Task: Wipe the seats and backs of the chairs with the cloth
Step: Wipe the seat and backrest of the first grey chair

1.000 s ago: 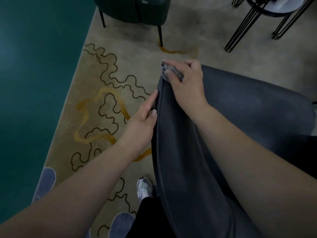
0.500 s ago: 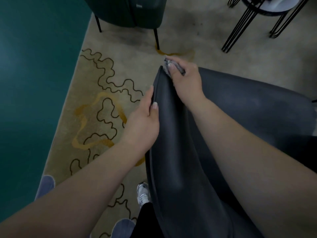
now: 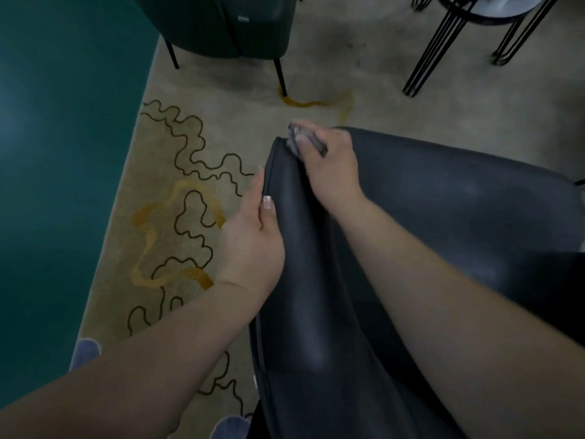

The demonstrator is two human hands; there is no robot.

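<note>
Right hand (image 3: 329, 172) slid back; cloth (image 3: 308, 139) bunched under its fingers (image 3: 300, 145).

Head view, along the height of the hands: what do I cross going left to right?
Green floor → patterned rug → left hand on the chair edge → right hand holding the cloth → dark chair back.
</note>
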